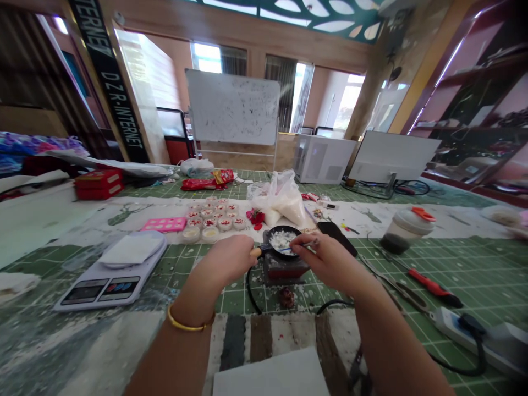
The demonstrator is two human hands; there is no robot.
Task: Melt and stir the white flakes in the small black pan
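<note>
A small black frying pan (272, 235) holding white lumps (282, 240) sits on a little hot plate (284, 269) at the middle of the table. My left hand (233, 256) is closed around the pan's handle (256, 252), left of the pan. From the right, my right hand (324, 258) pinches a thin stick (295, 247) whose lower end reaches into the white lumps. What the stick is exactly is too small to tell. Just in front of the hot plate lies a small dark red clump (286, 297).
Left are a kitchen scale (111, 269), a pink mold (164, 224) and several small cups (210, 234) with red bits. Behind the pan stands a plastic bag of white granules (284, 203). Right: a phone (336, 236), lidded jar (406, 230), red-handled screwdriver (433, 286) and power strip (474, 335).
</note>
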